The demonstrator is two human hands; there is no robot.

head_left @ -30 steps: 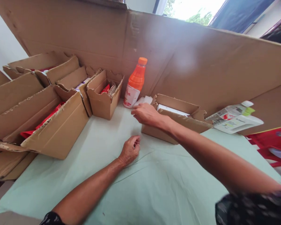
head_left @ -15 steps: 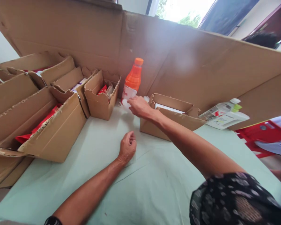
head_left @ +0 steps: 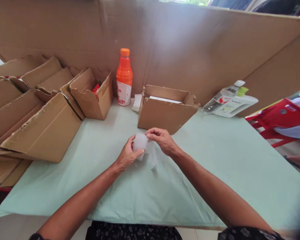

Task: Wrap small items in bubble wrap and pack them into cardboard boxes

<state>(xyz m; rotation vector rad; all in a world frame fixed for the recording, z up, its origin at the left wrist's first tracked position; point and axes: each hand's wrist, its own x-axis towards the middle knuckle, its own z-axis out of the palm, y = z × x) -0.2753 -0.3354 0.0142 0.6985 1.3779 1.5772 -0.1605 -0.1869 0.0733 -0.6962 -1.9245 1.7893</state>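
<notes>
Over the middle of the table, my left hand [head_left: 129, 151] is wrapped round a small white translucent bundle [head_left: 140, 141] that looks like bubble wrap. The thumb lies across its lower front. My right hand [head_left: 162, 140] pinches the upper right edge of the same bundle between thumb and fingertips. A loose, clear flap [head_left: 153, 158] of it hangs down between the hands. Whatever is inside the bundle, if anything, I cannot make out. Just behind my right hand stands an open cardboard box [head_left: 162, 113] with something flat and white in it.
An orange bottle [head_left: 124, 78] stands by the cardboard wall [head_left: 190, 50], near a white folded packet [head_left: 137, 101]. Several open cardboard boxes [head_left: 47, 130] crowd the left. A clear bottle [head_left: 220, 100] leans against a white jug [head_left: 240, 106] at right. Beyond the table [head_left: 215, 160] is a red chair [head_left: 287, 115].
My right hand has drawn back from beside the orange bottle to my left hand. Both hands now hold the white bundle in front of the box. The view has tipped downward.
</notes>
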